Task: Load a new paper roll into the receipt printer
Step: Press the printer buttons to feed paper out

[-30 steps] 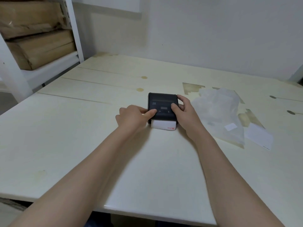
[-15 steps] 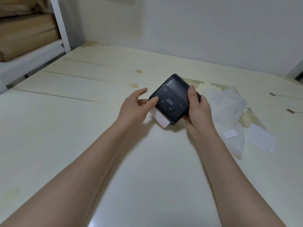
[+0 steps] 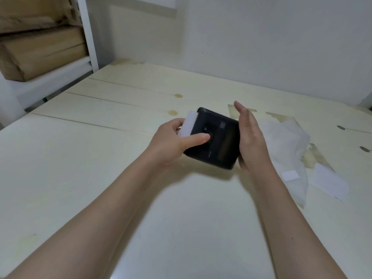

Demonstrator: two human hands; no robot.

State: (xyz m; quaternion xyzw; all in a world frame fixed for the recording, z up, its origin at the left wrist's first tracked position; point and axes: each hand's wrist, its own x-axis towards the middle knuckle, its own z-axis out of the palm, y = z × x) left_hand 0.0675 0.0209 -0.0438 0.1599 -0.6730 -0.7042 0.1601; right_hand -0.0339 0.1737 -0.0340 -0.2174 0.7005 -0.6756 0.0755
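Note:
A small black receipt printer (image 3: 216,140) is held above the table, tilted, its top face towards me. A strip of white paper (image 3: 187,125) sticks out of its left end. My left hand (image 3: 175,141) grips that left end, thumb lying across the top face and fingers behind the paper. My right hand (image 3: 249,137) rests flat against the printer's right side with fingers straight and pointing away from me. The motion blurs the printer's lower right corner.
A crumpled clear plastic wrapper (image 3: 285,150) and a white paper slip (image 3: 328,182) lie on the pale wooden table (image 3: 100,158) to the right. A white shelf post (image 3: 88,35) with brown cardboard boxes (image 3: 40,49) stands at the far left.
The printer has been lifted off the table and turned, so the paper end that faced me now points left. My right hand has opened from a grip to a flat palm.

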